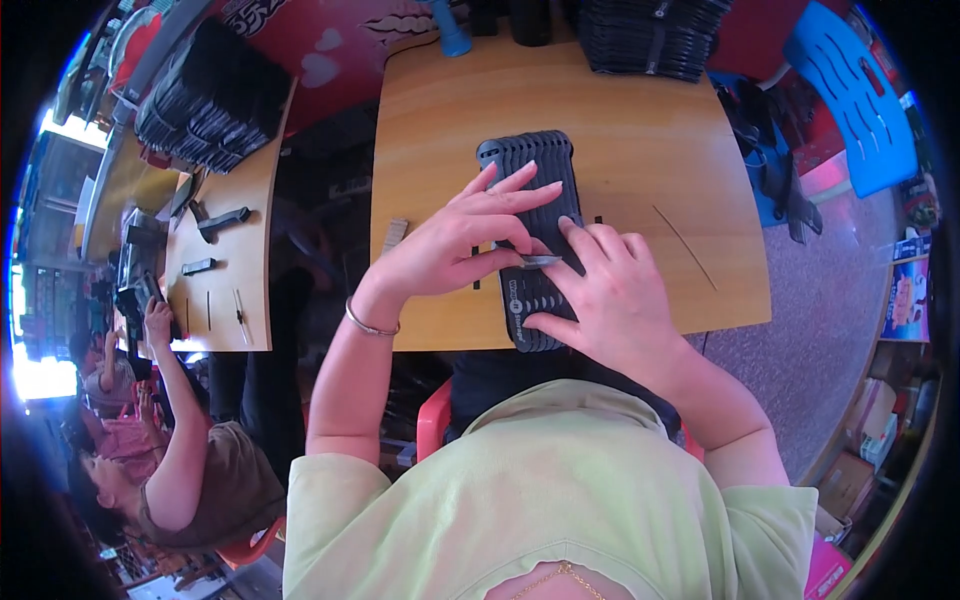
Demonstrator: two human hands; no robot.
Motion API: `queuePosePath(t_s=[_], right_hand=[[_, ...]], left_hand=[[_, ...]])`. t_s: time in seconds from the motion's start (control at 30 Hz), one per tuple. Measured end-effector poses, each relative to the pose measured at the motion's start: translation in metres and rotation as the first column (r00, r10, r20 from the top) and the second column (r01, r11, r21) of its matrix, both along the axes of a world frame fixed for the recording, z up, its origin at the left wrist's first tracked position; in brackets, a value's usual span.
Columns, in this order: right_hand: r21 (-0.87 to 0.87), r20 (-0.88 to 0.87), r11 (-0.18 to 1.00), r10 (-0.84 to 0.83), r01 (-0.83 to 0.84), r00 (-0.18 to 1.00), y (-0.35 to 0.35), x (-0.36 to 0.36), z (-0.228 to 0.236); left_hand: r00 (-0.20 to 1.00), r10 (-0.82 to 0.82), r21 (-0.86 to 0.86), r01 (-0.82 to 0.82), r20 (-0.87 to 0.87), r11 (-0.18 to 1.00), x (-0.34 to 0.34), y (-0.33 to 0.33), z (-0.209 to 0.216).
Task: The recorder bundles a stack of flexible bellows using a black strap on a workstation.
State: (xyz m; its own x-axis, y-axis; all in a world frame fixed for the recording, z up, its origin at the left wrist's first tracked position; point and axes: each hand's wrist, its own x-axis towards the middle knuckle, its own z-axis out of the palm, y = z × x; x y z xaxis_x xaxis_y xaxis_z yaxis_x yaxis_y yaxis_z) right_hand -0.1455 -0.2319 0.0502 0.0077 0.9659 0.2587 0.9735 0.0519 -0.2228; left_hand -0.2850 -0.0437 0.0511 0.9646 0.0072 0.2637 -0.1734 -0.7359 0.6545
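Observation:
A stack of black ribbed plastic pieces (530,190), long and narrow with white printing on the near end, lies on the wooden table in front of me. My left hand (470,235) is over its left side. Its thumb and index finger pinch a small metal blade (540,261), while the other fingers spread above the stack. From the right, my right hand (615,285) grips the stack, thumb across the near part and bent fingers by the right edge. The blade's tip lies close to the right index finger. Part of the stack is hidden under both hands.
At the back of the wooden table (680,160) stand another black stack (650,38) and a blue object (453,35). A thin stick (685,247) lies at right. Another person (200,450) works at the left table, which bears a black stack (210,95). A blue chair (855,100) is at right.

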Motion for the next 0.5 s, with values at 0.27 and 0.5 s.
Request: queuePosePath(t_s=[0.27,0.5], right_hand=[[-0.014,-0.159,1.000,-0.017,0.015,0.987,0.000,-0.001,-0.002],[0.051,-0.604,0.996,-0.032,0.078,0.796,0.012,0.014,-0.006]], left_hand=[[0.985,-0.109,0.008,0.111,-0.135,0.994,0.012,0.013,-0.002],[0.985,-0.112,-0.029,0.109,-0.131,0.994,0.009,0.018,-0.006]])
